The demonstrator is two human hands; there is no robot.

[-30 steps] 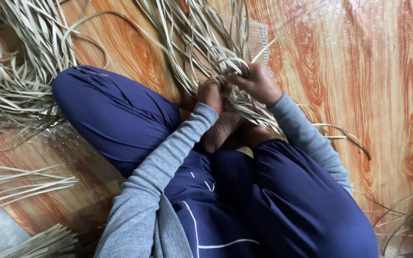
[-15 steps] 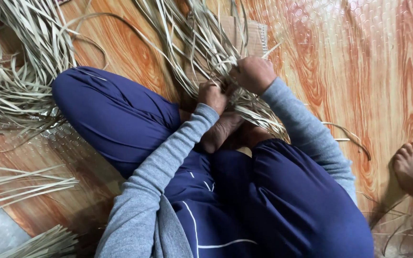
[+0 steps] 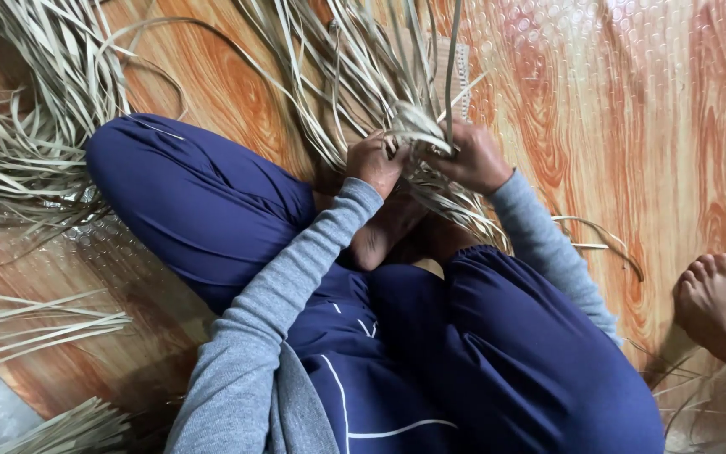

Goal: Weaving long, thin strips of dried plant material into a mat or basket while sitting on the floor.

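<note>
I sit cross-legged on the floor in dark blue trousers (image 3: 186, 210) and a grey long-sleeved top. My left hand (image 3: 371, 162) and my right hand (image 3: 474, 158) are close together above my feet, both closed on a bunch of pale dried leaf strips (image 3: 418, 126). The strips bend over between the two hands and fan out away from me across the floor. One long strip (image 3: 449, 59) rises straight up from my right hand. My bare foot (image 3: 384, 231) lies under the bunch.
A large heap of loose leaf strips (image 3: 27, 126) lies at the upper left, with more bundles (image 3: 35, 324) at the lower left. The floor covering (image 3: 632, 126) is orange wood-patterned. Another person's bare foot (image 3: 707, 303) rests at the right edge.
My right hand has dropped lower and turned, folding the strips over between the hands. Another person's foot came in at the right edge and shifted slightly left.
</note>
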